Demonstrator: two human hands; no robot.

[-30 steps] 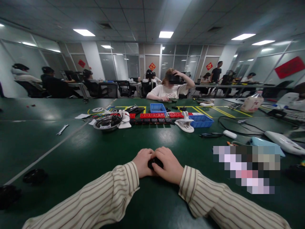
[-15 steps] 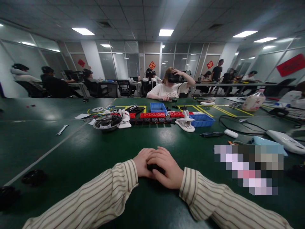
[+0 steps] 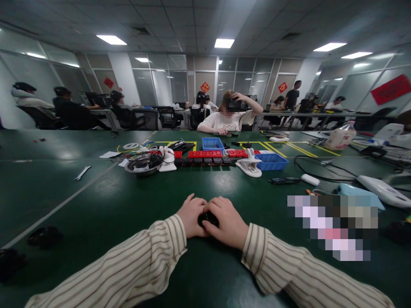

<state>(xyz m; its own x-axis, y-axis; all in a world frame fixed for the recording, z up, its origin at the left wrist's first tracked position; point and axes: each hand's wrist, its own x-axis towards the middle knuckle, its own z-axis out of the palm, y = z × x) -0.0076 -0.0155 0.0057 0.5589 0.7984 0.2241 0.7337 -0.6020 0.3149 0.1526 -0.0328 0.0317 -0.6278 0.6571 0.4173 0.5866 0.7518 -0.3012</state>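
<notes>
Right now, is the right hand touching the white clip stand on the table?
Apart. The head view shows green tabletop between the white clip stand and the right hand, which is curled over a black object.

My left forearm and right forearm slant inward from the lower corners; my left hand and right hand meet between them, touching, backs upward, fingers bent in a close cupped hold, right thumb pointing inward, one left finger sticking out ahead

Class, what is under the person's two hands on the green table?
Part of a black object shows between the left hand and right hand; they cover the rest, and its underside cannot be seen.
</notes>
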